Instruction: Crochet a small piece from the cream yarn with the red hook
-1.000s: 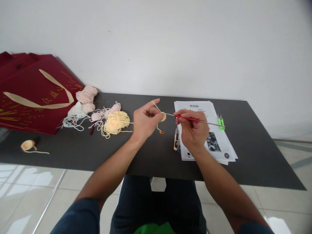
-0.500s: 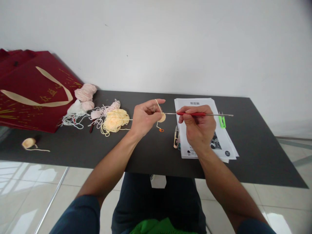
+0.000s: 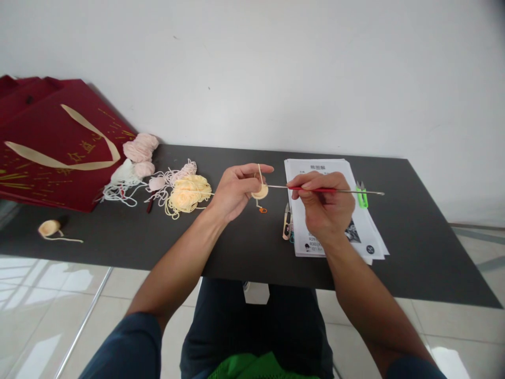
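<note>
a person's bare hands work above a dark table, the left hand [image 3: 235, 190] pinching a small cream crocheted piece [image 3: 260, 191] between thumb and fingers, a strand of yarn [image 3: 260, 175] running up over its raised index finger. the right hand [image 3: 329, 202] grips the red handle of a crochet hook [image 3: 324, 190], its metal shaft reaching left to the cream piece, which is held in the air between the hands. an orange stitch marker [image 3: 263, 210] hangs just below the piece. under the right hand lie printed sheets [image 3: 315, 231], with green-handled snips [image 3: 362, 196] at their right edge and pale-handled snips [image 3: 286, 223] at their left. left of the hands sit a ball of yellow yarn [image 3: 188, 193], pink yarn [image 3: 140, 147] and white yarn [image 3: 123, 178] beside a dark red bag [image 3: 51, 173]; a second cream piece [image 3: 49, 228] lies near the table's front edge.
</note>
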A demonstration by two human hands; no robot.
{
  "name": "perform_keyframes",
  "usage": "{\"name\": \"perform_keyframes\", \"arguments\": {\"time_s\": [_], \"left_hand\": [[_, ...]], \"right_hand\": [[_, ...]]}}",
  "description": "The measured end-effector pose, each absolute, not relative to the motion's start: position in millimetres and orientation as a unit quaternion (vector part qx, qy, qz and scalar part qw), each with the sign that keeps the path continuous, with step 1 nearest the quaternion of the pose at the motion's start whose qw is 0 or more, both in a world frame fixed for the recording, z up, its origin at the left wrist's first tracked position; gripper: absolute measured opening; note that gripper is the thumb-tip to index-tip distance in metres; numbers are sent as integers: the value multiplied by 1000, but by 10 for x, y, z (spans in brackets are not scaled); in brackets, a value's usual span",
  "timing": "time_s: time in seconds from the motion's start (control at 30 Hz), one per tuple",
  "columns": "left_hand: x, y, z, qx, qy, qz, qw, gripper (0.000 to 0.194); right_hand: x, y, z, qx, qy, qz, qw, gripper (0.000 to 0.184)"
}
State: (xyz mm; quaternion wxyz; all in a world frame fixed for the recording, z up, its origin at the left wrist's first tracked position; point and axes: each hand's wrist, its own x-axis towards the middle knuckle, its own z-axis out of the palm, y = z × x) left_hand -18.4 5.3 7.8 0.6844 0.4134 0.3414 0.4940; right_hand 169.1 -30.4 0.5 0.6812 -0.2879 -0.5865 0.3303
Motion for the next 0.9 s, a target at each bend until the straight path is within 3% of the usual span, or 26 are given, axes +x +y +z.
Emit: {"name": "perform_keyframes", "arguments": {"time_s": [0.13, 0.37, 0.6, 0.9], "left_hand": [[-192, 49, 74, 419, 337, 497, 681, 37], [-184, 52, 25, 500, 354, 545, 573, 36], [-156, 51, -10, 503, 343, 565, 557, 30], [-112, 8, -24, 479, 347, 587, 552, 15]], "right_hand": [[1668, -288, -28, -282, -558, 356, 695, 14], [1632, -261, -51, -295, -479, 423, 710, 15], [1576, -270, 24, -337, -373, 531, 682, 19], [1491, -263, -18, -347, -331, 568, 669, 20]]}}
